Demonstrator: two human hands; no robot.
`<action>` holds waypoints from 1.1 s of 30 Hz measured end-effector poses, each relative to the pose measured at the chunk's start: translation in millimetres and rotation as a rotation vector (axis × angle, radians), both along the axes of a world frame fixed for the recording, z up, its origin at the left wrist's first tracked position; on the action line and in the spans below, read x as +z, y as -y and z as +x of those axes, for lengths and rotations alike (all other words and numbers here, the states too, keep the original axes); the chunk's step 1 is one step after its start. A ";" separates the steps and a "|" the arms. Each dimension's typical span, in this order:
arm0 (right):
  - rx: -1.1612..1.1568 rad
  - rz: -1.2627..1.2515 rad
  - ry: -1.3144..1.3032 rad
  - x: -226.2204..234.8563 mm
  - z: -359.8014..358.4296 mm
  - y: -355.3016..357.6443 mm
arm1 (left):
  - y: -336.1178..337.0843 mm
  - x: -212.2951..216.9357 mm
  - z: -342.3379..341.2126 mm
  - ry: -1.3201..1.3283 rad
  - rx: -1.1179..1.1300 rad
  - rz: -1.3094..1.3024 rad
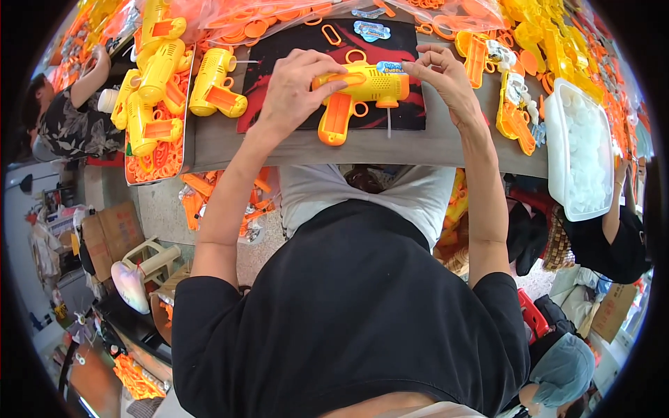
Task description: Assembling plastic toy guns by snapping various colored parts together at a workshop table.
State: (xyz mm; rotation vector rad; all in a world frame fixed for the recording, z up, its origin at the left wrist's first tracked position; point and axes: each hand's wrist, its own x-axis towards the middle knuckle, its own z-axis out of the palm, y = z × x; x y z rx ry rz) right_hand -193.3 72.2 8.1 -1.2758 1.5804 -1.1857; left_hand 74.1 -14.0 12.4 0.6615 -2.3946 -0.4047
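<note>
**Toy gun held over the dark mat, both hands on it**

Left hand (pixel 300 87) wraps the rear of a yellow toy gun (pixel 362 87), fingers closed over its top and back end. Right hand (pixel 446 76) meets the front end, fingertips pinched together at the muzzle by a blue sticker. The toy lies level, orange handle (pixel 336 118) pointing toward the person, a thin white tube hanging below the barrel. It sits just above a black and red mat (pixel 411 115) on the grey table (pixel 432 150).

Left of the mat: a finished yellow gun (pixel 214 83) on its side, then a tray (pixel 150 171) heaped with more of them over orange rings. Right of the mat: loose yellow and orange parts (pixel 516 104), and a white bin (pixel 582 150) of pale round pieces. Clear bags of orange rings (pixel 258 24) line the far edge.

Another person sits at far left, a second at far right, only partly seen.
</note>
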 end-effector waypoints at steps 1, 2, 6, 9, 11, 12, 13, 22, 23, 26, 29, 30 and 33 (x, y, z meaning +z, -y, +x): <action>0.006 -0.015 -0.002 -4.2 0.6 0.3 | -1.3 -5.4 -0.9 -0.022 -0.010 0.019; 0.012 -0.030 -0.005 -9.0 0.6 0.7 | -1.7 -8.2 -1.2 -0.045 -0.021 0.039; 0.027 -0.067 -0.256 -8.2 4.2 2.1 | -2.7 -14.1 -0.3 -0.107 -0.022 0.079; 0.050 -0.065 -0.317 -6.6 23.6 9.9 | -4.3 -16.2 2.7 -0.121 0.007 0.083; 0.058 -0.043 -0.301 -3.6 26.8 12.1 | -4.3 -17.2 1.3 -0.124 0.003 0.084; 0.069 -0.025 -0.283 -1.9 28.9 14.3 | -4.1 -17.1 1.4 -0.124 0.002 0.083; 0.075 -0.026 -0.284 -1.4 27.2 14.9 | -3.6 -17.4 1.1 -0.126 0.009 0.082; 0.020 -0.066 -0.285 0.1 18.1 5.9 | -3.2 -24.7 4.1 -0.200 -0.015 0.206; 0.010 -0.071 -0.323 1.3 22.8 5.8 | -3.1 -26.6 4.2 -0.219 -0.017 0.217; 0.046 -0.069 -0.275 -9.4 30.6 13.1 | -4.3 -24.9 3.4 -0.225 -0.020 0.230; 0.094 -0.065 -0.283 -14.9 39.2 20.4 | -4.7 -23.4 2.2 -0.212 -0.014 0.235; 0.099 -0.065 -0.280 -13.7 39.6 21.9 | -5.0 -23.3 2.5 -0.209 -0.010 0.236; 0.114 -0.066 -0.339 -10.7 37.4 25.2 | -6.2 -20.5 3.3 -0.191 -0.011 0.237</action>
